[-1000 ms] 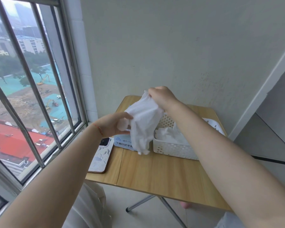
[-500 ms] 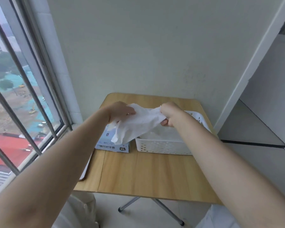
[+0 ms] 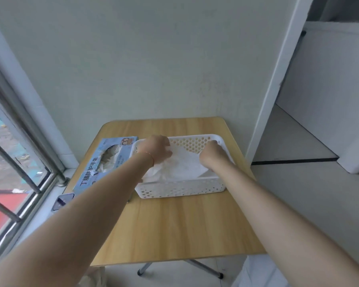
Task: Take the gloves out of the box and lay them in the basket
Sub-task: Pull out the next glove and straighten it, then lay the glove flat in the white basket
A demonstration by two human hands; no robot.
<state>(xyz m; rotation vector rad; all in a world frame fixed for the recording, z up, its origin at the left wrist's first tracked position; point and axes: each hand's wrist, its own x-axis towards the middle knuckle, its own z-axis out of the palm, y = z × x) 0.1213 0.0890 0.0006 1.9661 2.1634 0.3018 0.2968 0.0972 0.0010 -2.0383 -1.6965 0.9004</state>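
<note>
Both hands are down inside the white basket (image 3: pixel 180 188): the left hand (image 3: pixel 158 149), fingers curled under, pinches one edge of a white glove (image 3: pixel 184 166), while the right hand (image 3: pixel 212 154), likewise curled, holds the opposite edge at about 3 o'clock from it, apparently to keep the limp sheet stretched flat as it is laid on the gloves already there (thin material would likely bunch if simply dropped). The basket sits at the middle of the wooden folding table (image 3: pixel 174 224); touching its side at 9 o'clock lies the blue glove box (image 3: pixel 104 166), its torn opening showing more white gloves, so the job looks unfinished. A phone (image 3: pixel 61 200) rests at the table's 8 o'clock edge, beside the barred window (image 3: pixel 13 162).
</note>
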